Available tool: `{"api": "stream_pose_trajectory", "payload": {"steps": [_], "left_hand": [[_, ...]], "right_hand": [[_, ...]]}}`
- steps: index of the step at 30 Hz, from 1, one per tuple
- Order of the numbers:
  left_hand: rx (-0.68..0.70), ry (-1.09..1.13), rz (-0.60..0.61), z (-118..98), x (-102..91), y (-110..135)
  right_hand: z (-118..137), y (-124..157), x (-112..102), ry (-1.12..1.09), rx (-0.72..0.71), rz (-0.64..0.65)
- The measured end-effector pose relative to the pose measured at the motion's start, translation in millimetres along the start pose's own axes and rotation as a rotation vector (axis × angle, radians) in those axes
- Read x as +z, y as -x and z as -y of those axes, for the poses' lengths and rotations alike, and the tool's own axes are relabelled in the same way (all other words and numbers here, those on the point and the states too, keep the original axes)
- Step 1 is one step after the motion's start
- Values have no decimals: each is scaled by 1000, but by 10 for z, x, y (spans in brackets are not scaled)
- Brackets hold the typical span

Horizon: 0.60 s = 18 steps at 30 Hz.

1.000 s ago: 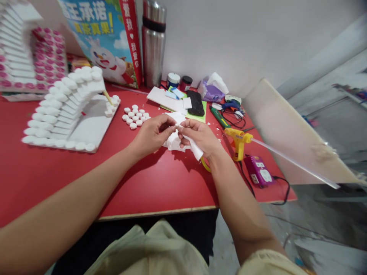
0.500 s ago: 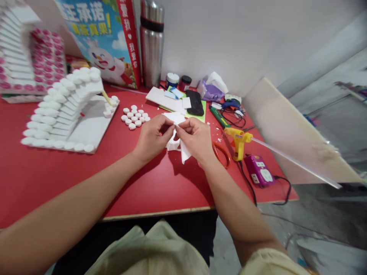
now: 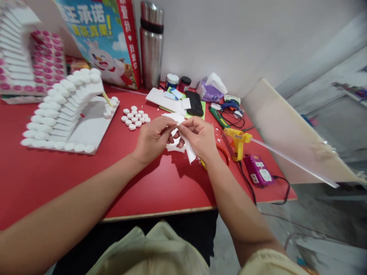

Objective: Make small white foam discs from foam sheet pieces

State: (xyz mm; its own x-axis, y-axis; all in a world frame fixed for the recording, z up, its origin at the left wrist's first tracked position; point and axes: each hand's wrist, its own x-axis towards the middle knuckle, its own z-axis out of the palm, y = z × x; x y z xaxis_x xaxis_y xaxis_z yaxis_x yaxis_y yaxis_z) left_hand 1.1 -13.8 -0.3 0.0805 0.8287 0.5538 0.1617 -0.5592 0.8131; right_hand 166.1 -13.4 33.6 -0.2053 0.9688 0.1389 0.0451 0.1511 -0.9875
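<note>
My left hand [image 3: 151, 138] and my right hand [image 3: 198, 136] meet above the red table [image 3: 57, 179], both pinching a thin white foam scrap [image 3: 189, 151] between fingertips. The scrap hangs down from my right hand toward the table. More white foam offcuts [image 3: 175, 117] lie just behind my fingers. A cluster of small white foam discs [image 3: 134, 116] sits to the left of my left hand.
A white foam stepped model [image 3: 67, 110] stands at the left. A yellow glue gun [image 3: 238, 141] with a long glue stick, a purple power socket [image 3: 259, 170], orange scissors [image 3: 222, 154], a steel flask [image 3: 151, 44], a printed box [image 3: 100, 38] and paint jars crowd the right and back.
Both hands stayed together over the same spot, working the foam scrap between the fingers. The scrap's hanging end shifted slightly; nothing was put down.
</note>
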Motion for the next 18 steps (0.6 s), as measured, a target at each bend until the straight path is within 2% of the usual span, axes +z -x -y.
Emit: {"api": "stream_pose_trajectory", "payload": {"steps": [4, 7, 11, 15, 18], "left_hand": [[-284, 267, 84, 37, -78, -87], [-414, 384, 158, 70, -122, -134], [-366, 436, 157, 86, -111, -128], [-267, 369, 108, 68, -73, -100], [-246, 291, 86, 54, -61, -92]], "right_hand": [[15, -24, -87, 18, 23, 108], [3, -36, -136, 1, 40, 167], [-10, -42, -156, -3, 15, 179], [-16, -45, -136, -3, 37, 149], [-23, -54, -128, 12, 75, 104]]}}
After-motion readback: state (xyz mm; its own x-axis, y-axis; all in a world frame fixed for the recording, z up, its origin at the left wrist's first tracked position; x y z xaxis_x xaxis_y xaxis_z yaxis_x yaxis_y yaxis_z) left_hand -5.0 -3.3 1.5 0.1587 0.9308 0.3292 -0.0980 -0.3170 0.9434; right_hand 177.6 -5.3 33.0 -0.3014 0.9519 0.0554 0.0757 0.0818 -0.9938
